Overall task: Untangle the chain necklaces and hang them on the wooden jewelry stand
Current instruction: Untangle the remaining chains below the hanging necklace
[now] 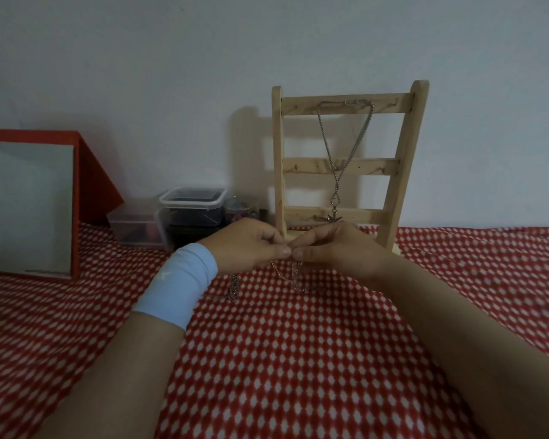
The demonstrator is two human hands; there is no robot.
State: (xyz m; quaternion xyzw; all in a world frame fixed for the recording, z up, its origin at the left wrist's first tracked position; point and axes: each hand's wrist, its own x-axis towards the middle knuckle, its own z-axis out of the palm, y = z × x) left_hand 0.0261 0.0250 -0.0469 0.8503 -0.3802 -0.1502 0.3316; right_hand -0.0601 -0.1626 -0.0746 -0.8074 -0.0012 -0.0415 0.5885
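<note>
Both the left grip (244, 245) and right grip (339, 245) pinch the tangled chain (295, 275), thumbs touching, above red dotted cloth (298, 359). Just behind them the wooden stand (298, 166) carries one pendant necklace (332, 218); plastic boxes (192, 201) sit behind-left.

stand (305, 166): pale bare wood, faint grain.
cloth (298, 359): red with small white diamond spots, under the stand.
hanging necklace (335, 188): dull silver-grey, on the stand.
chains (295, 277): pinkish silver, just before the stand.
wristband (179, 285): plain light blue, left of the stand.
mirror frame (89, 172): red, far left of the stand.
wall (171, 58): pale grey-blue, behind the stand.
</note>
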